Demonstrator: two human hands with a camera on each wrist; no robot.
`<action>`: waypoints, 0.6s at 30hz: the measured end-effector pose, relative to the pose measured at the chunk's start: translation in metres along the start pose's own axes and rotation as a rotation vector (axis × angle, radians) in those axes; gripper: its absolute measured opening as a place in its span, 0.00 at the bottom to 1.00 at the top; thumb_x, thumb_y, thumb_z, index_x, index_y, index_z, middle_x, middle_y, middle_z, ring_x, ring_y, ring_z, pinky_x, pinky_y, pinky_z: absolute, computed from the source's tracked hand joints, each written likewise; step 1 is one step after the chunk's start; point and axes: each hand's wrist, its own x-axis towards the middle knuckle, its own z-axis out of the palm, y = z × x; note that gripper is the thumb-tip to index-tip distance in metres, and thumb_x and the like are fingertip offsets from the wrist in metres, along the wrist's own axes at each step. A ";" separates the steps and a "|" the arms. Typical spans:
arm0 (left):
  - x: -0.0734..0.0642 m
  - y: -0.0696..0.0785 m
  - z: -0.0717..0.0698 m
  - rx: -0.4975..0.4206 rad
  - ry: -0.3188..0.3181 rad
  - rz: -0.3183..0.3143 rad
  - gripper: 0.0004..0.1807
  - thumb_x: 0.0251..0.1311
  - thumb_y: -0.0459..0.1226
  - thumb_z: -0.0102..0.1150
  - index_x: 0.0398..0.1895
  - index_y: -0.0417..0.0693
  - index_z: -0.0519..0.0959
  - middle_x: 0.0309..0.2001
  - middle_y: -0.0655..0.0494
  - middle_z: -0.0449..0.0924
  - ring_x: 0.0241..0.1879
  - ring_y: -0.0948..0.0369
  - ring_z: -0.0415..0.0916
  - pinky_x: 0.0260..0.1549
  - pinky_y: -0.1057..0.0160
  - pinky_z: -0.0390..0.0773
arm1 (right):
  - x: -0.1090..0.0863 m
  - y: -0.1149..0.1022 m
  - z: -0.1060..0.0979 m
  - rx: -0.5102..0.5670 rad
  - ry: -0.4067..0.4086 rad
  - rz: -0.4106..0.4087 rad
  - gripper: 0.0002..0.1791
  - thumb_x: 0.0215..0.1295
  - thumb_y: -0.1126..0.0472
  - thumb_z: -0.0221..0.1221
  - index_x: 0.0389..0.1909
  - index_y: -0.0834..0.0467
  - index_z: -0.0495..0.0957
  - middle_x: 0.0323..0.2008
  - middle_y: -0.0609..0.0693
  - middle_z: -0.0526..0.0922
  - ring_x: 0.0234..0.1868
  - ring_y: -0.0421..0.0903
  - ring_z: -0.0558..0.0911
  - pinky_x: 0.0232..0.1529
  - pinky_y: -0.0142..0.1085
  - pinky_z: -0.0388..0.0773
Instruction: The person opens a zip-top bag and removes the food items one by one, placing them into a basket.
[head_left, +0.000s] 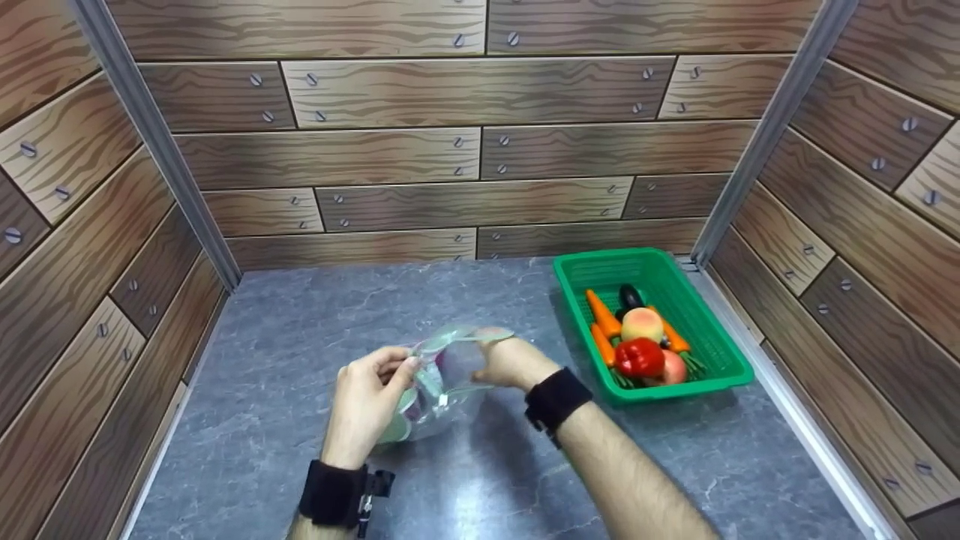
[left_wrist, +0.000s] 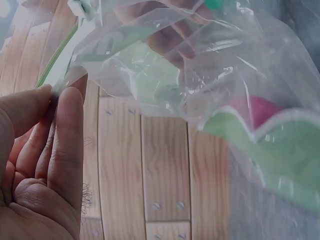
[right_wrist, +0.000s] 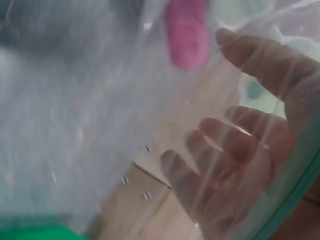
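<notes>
A clear plastic zip bag (head_left: 429, 375) with green and pink printed shapes is held up over the table by its mouth. My left hand (head_left: 367, 401) pinches the bag's green-edged rim between thumb and fingers, close to a white slider (head_left: 442, 400). In the left wrist view, that hand (left_wrist: 45, 155) is at the left, with the see-through film (left_wrist: 215, 75) spreading to its right. My right hand (head_left: 514, 362) reaches into the bag's mouth from the right. Through the film in the right wrist view, its fingers (right_wrist: 240, 140) look spread and loosely bent, gripping nothing visible.
To the right stands a green plastic basket (head_left: 709, 349) holding several carrots (head_left: 602, 313), a red bell pepper (head_left: 639, 358), a peach (head_left: 643, 325), another reddish round fruit (head_left: 674, 367) and a dark eggplant (head_left: 630, 297). Wood-patterned walls (head_left: 397, 154) enclose the grey marbled table (head_left: 300, 315).
</notes>
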 end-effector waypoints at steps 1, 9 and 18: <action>0.001 0.004 0.002 -0.014 -0.007 0.011 0.09 0.82 0.37 0.73 0.56 0.42 0.94 0.46 0.49 1.00 0.42 0.57 0.98 0.44 0.66 0.94 | -0.004 0.001 -0.009 -0.012 0.001 0.020 0.38 0.70 0.59 0.81 0.78 0.63 0.80 0.76 0.65 0.85 0.75 0.66 0.87 0.81 0.59 0.84; 0.008 0.023 0.018 -0.093 -0.026 0.066 0.10 0.82 0.38 0.74 0.55 0.42 0.94 0.45 0.49 1.00 0.40 0.58 0.98 0.43 0.69 0.93 | -0.026 0.000 -0.048 -0.184 -0.001 0.011 0.38 0.71 0.61 0.79 0.81 0.59 0.79 0.78 0.64 0.86 0.77 0.64 0.87 0.80 0.59 0.85; 0.011 0.026 0.021 -0.102 -0.043 0.038 0.09 0.81 0.38 0.75 0.55 0.43 0.94 0.46 0.50 1.00 0.41 0.59 0.97 0.43 0.70 0.92 | 0.002 -0.008 -0.020 -0.252 -0.162 0.017 0.22 0.80 0.58 0.75 0.70 0.56 0.87 0.66 0.60 0.92 0.67 0.58 0.91 0.73 0.57 0.89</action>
